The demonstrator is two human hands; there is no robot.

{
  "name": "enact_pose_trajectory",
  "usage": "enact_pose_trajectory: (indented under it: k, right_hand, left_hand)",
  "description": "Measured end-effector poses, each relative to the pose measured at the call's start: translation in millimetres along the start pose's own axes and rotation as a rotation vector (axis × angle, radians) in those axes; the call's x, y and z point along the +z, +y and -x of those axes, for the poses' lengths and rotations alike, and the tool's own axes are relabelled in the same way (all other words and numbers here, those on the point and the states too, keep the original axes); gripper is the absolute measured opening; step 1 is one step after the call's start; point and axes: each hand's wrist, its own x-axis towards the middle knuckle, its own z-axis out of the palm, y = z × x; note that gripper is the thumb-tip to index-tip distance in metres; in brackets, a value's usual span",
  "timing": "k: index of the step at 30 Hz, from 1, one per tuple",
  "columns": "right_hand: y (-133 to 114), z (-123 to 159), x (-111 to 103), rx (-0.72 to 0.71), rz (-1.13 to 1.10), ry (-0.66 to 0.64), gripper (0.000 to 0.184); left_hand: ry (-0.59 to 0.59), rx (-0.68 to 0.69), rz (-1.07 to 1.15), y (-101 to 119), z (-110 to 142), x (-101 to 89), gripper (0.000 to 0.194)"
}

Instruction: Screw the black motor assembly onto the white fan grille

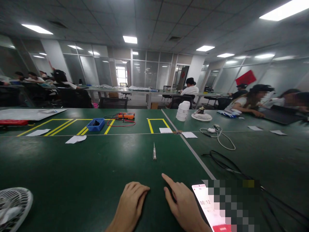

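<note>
nearest to the camera are the two bare hands, low over the table; the left hand (130, 201) has its fingers together and bent, with the palm side hidden, so i cannot tell if it is closed on something; the right hand (182, 203) is free of any object, its forefinger stretched forward and its thumb apart; the biggest thing is the green table (108, 167), smooth and a little shiny, with flat yellow tape stripes and a grey seam; on its far left side lies a flat white sheet (29, 113); at the lower left is a white fan grille (18, 206), round, with thin ribs; on the right, a thin black cable (225, 164) makes loose loops, and beyond it is a white cable (225, 141) with a plug; farther back are a round white fan part (201, 116) and a white ribbed container (182, 111); just beside the right hand is the phone (209, 206), flat, with a bright screen; the blue tray (96, 125) is rectangular, with dark pieces inside; near it is an orange meter (126, 116) with red and black leads; the smallest is the screwdriver (154, 153), with a clear handle and a thin metal shaft, lying ahead of both hands, its tip pointing away, touched by neither hand.
</note>
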Motion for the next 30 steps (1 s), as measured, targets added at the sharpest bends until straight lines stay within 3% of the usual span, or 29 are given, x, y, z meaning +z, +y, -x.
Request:
enact_pose_trajectory:
  k: [7, 14, 18, 22, 25, 30]
  right_hand:
    - [4, -9, -7, 0.055, 0.024, -0.001, 0.038]
    - [-9, -2, 3, -0.059, 0.069, -0.049, 0.028]
    - [-15, 7, 16, -0.079, 0.069, -0.099, 0.016]
    - [-22, 15, 25, -0.157, 0.005, -0.145, 0.009]
    - [-25, 18, 28, -0.177, 0.014, -0.124, 0.01]
    - [-20, 16, 22, -0.146, 0.084, -0.071, 0.013]
  left_hand:
    - [0.08, -0.028, 0.001, -9, 2, -0.9, 0.016]
    - [0.16, 0.004, -0.042, -14, 4, 1.5, 0.022]
    - [0.11, 0.049, -0.072, -15, 5, 2.3, 0.02]
    - [0.087, -0.024, -0.05, -11, 5, 0.3, 0.018]
    - [0.032, -0.095, -0.021, -7, 3, -1.2, 0.016]
    - [-0.025, -0.074, 0.011, -2, 1, -2.8, 0.012]
